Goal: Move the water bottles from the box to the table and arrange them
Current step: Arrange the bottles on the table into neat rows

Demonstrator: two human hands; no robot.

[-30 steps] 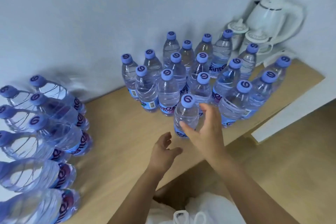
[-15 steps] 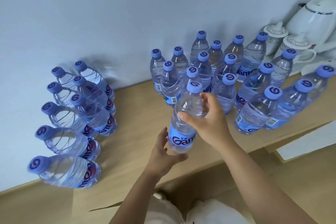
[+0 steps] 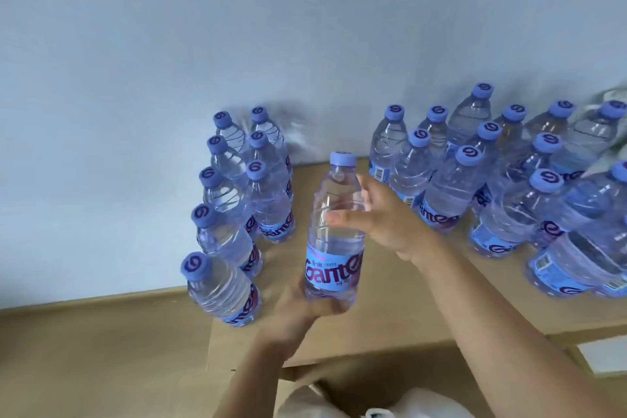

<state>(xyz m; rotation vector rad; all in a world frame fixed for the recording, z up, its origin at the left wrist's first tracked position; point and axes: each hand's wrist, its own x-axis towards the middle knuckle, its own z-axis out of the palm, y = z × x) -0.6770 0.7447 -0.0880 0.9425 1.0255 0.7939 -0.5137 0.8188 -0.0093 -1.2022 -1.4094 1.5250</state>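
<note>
Both hands grasp one bottle (image 3: 334, 224) at frame centre: the left hand (image 3: 298, 310) cups its base, the right hand (image 3: 386, 220) wraps its shoulder. It stands upright, cap up, above the wooden surface (image 3: 390, 309), between two bottle clusters.

Right bottle group (image 3: 559, 214) cut off by frame edge; blurred.
</note>
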